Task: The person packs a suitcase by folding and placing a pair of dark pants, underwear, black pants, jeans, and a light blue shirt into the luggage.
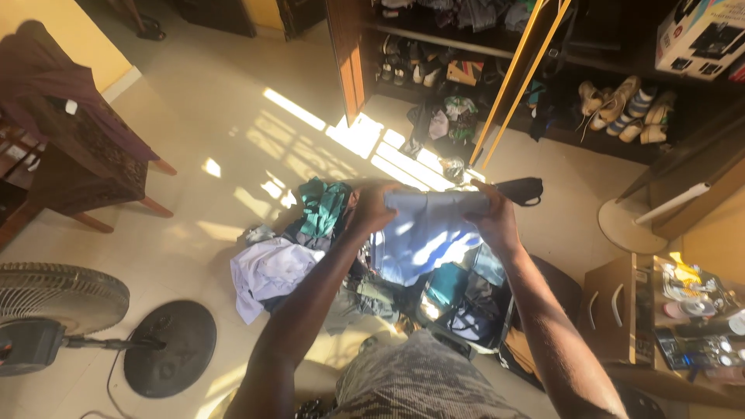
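Note:
I hold a light blue garment (427, 237) up in front of me with both hands. My left hand (371, 209) grips its upper left corner. My right hand (493, 219) grips the upper right corner. The cloth hangs down between them, with sunlight patches on it. Below it lies a pile of clothes (326, 256) on the floor, with a green piece (322, 206) and a white shirt (268, 271) at its left side.
A standing fan (54, 310) with a round base (169, 348) is at the lower left. A wooden chair draped in dark cloth (70, 132) stands at the left. Shelves with shoes (621, 109) fill the back. A small cabinet (621, 310) with clutter sits at the right.

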